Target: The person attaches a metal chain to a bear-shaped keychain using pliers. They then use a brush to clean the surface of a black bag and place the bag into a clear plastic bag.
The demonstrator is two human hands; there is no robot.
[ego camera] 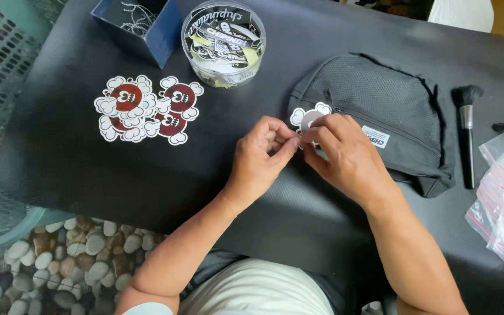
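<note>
Both hands, left hand [261, 154] and right hand [345, 154], pinched a white cut-out sticker [309, 119] between fingers over the black pouch [380, 111] on the desk [59, 151] (backing apparently mid-peel); separating it likely needed a careful fingertip pull.

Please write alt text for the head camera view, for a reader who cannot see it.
Two bare hands, left hand and right hand, pinch a white bone-shaped sticker over a black mat. A black pouch lies behind them, a pile of red and white stickers to the left.
</note>
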